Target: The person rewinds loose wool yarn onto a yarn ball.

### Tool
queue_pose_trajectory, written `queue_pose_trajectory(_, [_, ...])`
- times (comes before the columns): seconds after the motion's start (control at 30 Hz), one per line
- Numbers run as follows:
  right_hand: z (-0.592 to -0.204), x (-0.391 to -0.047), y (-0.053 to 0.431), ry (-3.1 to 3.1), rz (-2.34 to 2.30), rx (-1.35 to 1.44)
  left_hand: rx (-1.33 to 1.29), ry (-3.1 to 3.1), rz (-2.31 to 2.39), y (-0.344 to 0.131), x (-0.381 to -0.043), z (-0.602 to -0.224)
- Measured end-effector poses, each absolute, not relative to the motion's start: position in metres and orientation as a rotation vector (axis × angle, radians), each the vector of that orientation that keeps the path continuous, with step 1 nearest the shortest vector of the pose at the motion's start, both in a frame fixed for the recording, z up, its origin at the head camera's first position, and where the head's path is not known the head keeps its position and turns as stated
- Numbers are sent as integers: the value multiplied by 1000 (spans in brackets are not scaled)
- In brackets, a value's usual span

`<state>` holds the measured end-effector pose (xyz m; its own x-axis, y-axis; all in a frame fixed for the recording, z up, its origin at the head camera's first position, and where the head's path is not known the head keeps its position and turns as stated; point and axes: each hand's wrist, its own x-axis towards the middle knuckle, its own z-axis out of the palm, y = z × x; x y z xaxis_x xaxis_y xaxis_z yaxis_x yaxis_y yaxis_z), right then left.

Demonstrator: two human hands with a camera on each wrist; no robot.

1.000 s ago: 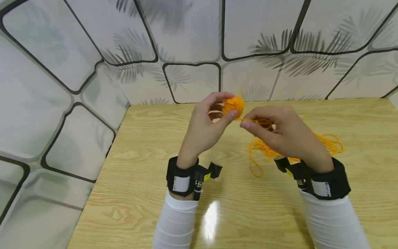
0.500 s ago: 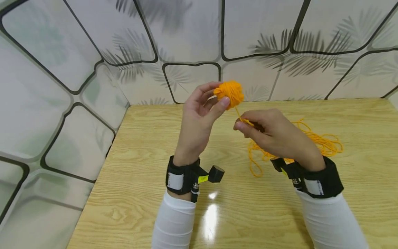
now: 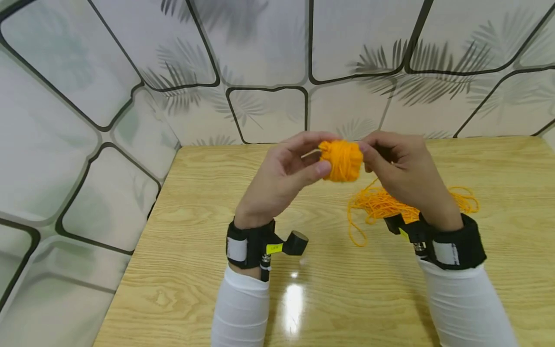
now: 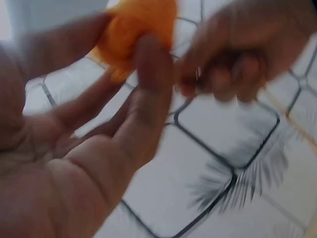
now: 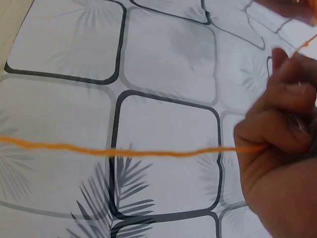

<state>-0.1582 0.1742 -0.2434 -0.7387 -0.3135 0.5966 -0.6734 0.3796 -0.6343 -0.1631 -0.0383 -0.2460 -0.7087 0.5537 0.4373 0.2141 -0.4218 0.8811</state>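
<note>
An orange ball of yarn is pinched between the thumb and fingers of my left hand, above the far part of the table. Close at its right side, my right hand has curled fingers round the yarn strand. In the right wrist view that strand runs from the curled fingers out to the left. A loose heap of orange yarn lies on the table, partly hidden behind the right hand and wrist. The left wrist view is blurred, with the ball at its top.
The wooden table reaches back to a patterned wall, which also stands along the left. Black straps with small cameras sit on both wrists, and the left camera juts inward over the table.
The ball first rose and tilted in my left hand, then came lower and to the right. My right hand dipped slightly, then moved up to the ball's right side.
</note>
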Motion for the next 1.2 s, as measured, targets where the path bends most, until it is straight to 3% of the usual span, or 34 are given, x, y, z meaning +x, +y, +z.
queue_pose_trajectory(0.13, [-247, -155, 171, -2408, 1208, 1119, 949, 1688, 2489, -30, -165, -245])
queue_pose_trajectory(0.23, [-244, -150, 171, -2433, 1147, 1218, 852, 2116, 2377, -26, -165, -247])
queue_pose_trajectory(0.4, [-236, -147, 176, -2351, 1192, 987, 907, 2341, 1856, -29, -162, -247])
queue_pose_trajectory(0.57, [-242, -156, 178, -2305, 1294, 795, 993, 1729, 2053, -34, -160, -245])
queue_pose_trajectory(0.7, [-248, -160, 176, -2377, 1278, 993, 942, 1604, 2402, -31, -162, -245])
queue_pose_trajectory(0.87, [-245, -153, 173, -2411, 1223, 1246, 787, 2222, 2329, -25, -168, -249])
queue_pose_trajectory(1.03, [-242, -153, 177, -2320, 1280, 956, 893, 2269, 1794, -31, -165, -250])
queue_pose_trajectory(1.2, [-250, -164, 180, -2307, 1347, 828, 1012, 1748, 2027, -33, -162, -247])
